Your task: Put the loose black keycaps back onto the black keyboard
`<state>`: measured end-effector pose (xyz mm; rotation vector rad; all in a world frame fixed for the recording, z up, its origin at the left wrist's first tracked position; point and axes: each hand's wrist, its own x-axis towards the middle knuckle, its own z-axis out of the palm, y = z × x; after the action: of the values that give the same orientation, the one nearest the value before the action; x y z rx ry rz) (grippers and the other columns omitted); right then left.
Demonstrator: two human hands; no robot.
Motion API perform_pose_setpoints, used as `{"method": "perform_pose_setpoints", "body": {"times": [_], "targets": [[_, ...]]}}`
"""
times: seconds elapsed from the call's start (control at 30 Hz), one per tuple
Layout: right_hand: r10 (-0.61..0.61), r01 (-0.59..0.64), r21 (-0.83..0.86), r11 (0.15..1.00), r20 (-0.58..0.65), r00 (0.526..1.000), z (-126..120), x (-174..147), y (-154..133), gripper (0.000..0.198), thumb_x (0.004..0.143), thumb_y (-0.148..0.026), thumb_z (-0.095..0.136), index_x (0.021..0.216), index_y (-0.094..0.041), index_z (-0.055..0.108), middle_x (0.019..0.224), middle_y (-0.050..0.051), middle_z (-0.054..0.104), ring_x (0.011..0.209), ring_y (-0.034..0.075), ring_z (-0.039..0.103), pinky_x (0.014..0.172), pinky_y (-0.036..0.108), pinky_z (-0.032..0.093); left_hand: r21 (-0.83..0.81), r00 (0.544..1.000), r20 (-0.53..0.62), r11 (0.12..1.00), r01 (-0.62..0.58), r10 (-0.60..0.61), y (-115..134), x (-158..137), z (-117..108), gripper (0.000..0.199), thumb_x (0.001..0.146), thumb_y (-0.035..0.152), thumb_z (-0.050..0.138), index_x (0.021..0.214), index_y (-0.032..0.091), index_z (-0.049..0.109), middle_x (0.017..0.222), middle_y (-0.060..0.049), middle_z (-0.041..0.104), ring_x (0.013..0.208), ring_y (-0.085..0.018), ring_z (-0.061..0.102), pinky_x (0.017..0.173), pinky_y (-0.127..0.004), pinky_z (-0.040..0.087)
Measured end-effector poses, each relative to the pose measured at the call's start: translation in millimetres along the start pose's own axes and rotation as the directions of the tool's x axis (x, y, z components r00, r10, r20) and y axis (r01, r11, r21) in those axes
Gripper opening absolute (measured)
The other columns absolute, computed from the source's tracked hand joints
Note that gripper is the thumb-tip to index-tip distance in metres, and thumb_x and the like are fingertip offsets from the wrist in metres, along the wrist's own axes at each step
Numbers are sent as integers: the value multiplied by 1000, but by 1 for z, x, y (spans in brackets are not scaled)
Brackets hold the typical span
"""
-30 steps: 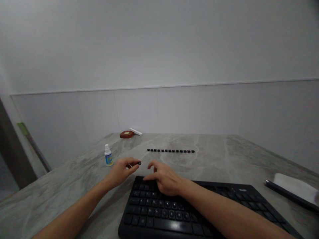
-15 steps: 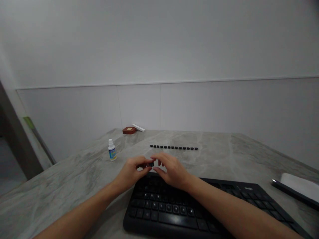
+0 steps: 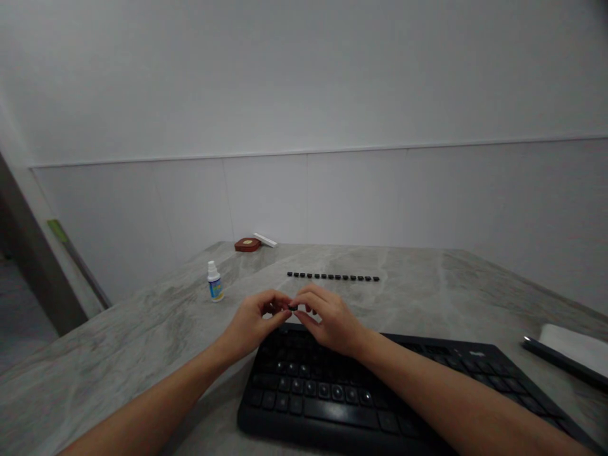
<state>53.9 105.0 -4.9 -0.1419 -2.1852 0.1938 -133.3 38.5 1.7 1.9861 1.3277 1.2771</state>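
Between the fingertips of both hands is a small black keycap (image 3: 293, 308), partly covered by the fingers. My left hand (image 3: 256, 320) pinches it from the left, and my right hand (image 3: 327, 316) has thumb and fingertips closed on its other side. Both hands are just above the far left edge of a black keyboard (image 3: 339, 413). Several of its keys lack caps and show bare posts in the middle rows. Beyond the hands, several black keycaps (image 3: 331, 277) lie in a straight row on the marbled table.
A white bottle with a blue label (image 3: 215, 286) stands left of the hands. At the back lie a brown case (image 3: 247, 244) and a white strip (image 3: 265, 240). A black pen-like object (image 3: 565, 361) and a white item (image 3: 577, 345) lie on the right.
My right fingertips have closed onto the keycap, which was in my left fingers with the right ones apart around it. The keycap has turned and is more covered. The view has shifted slightly.
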Motion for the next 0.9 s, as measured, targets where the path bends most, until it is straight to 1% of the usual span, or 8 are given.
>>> {"method": "perform_pose_setpoints", "body": {"times": [0.1,0.17,0.3,0.4,0.47,0.57,0.73,0.9], "targets": [[32,-33,38,999,36,999,3,-2,2,12,84,-11,59,89,-18,68,89,6,65,82,16,60,73,28,50,114,996,89,993,-28,18,-2,0,-7,16,86,25,59,94,17,69,84,-3,70,77,-16,62,72,-27,47],[108,-114,57,992,102,989,4,-3,2,12,81,-10,62,86,-18,70,85,5,67,76,15,61,71,26,49,174,990,139,984,-47,23,-5,0,-12,16,86,19,55,93,17,69,85,-3,70,79,-16,62,73,-27,47],[247,-271,42,962,293,924,5,-3,2,15,74,-8,69,84,-18,74,77,2,68,68,13,61,67,23,48,260,971,238,960,-103,40,-14,-1,-18,18,82,12,53,88,16,70,84,-3,68,78,-15,61,73,-26,47],[273,-309,48,950,357,893,4,-2,3,14,75,-8,70,83,-18,75,77,2,69,71,13,62,69,23,48,284,937,333,937,-205,104,-14,-2,-18,20,83,10,51,86,16,70,85,-4,65,80,-15,60,76,-27,47],[272,-313,58,948,364,891,4,-1,4,13,75,-8,70,82,-18,75,78,2,70,73,14,63,70,24,48,313,924,358,915,-256,136,-12,-2,-18,21,83,9,50,88,16,69,88,-4,64,84,-16,59,80,-27,46],[253,-299,65,952,381,889,4,-2,5,14,76,-7,70,82,-18,75,81,3,70,74,14,64,72,24,49,352,914,379,889,-291,149,-8,-3,-18,22,84,8,50,90,17,68,91,-5,62,85,-16,59,82,-28,46],[189,-218,28,976,401,896,3,-4,5,14,80,-8,66,86,-16,75,86,6,70,78,15,64,75,26,50,354,905,391,881,-313,165,-9,-3,-19,22,85,8,49,92,17,67,93,-5,61,87,-16,58,82,-28,47],[124,-141,14,990,389,913,3,-5,5,15,81,-10,63,87,-15,75,84,7,69,76,16,63,73,26,50,356,900,402,877,-324,169,-12,-4,-20,22,85,7,49,94,17,67,94,-5,60,88,-16,58,83,-29,47]]}}
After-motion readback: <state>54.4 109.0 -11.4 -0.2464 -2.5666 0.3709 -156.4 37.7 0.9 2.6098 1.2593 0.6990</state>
